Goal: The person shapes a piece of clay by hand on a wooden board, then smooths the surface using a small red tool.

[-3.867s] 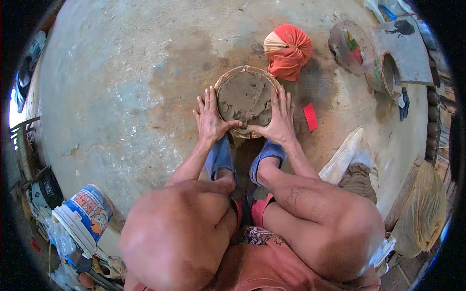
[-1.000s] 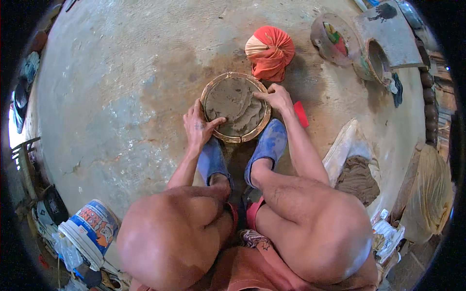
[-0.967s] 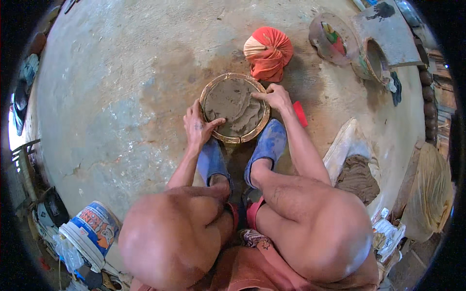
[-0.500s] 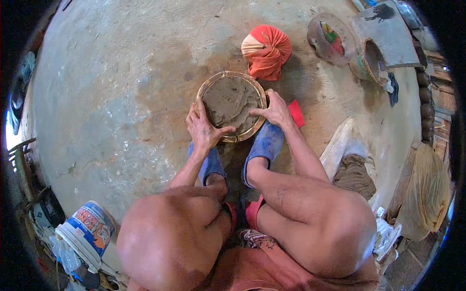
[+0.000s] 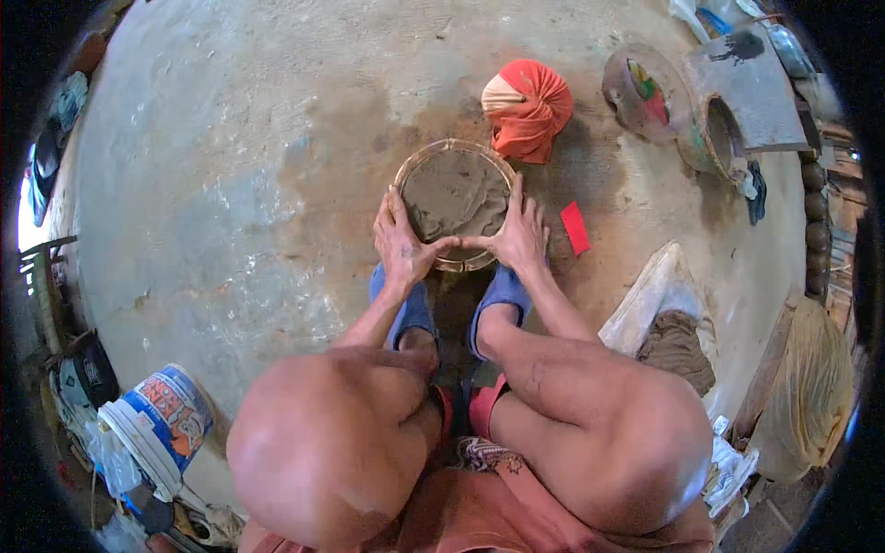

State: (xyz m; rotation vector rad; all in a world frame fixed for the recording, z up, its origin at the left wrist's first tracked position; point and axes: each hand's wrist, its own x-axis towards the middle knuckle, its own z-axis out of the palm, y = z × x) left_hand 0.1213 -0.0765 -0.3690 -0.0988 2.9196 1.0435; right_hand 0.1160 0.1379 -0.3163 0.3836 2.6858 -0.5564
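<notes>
A round, pale-rimmed mould [image 5: 448,145] full of grey-brown clay [image 5: 454,189] rests on the concrete at my blue-shod feet [image 5: 501,290]. My left hand [image 5: 402,244] grips its lower-left side, fingers along the outside and thumb across the front of the clay. Opposite it, my right hand [image 5: 520,238] holds the lower-right side, with the thumb reaching inward almost to the other thumb. Just beyond the rim sits a bundle of orange-red and cream cloth [image 5: 527,109]. A small flat red piece [image 5: 574,228] lies to the right.
At upper right are a grey board [image 5: 742,83], a worn round piece [image 5: 641,92] and an open cylinder [image 5: 710,138]. A pale sack [image 5: 645,295] with clay lies at right, beside a tan bag [image 5: 807,396]. A bucket [image 5: 161,419] and clutter are at lower left.
My right hand has moved down the rim from the upper right, its thumb now near the left thumb. My left hand still holds its side. The view has shifted slightly.
</notes>
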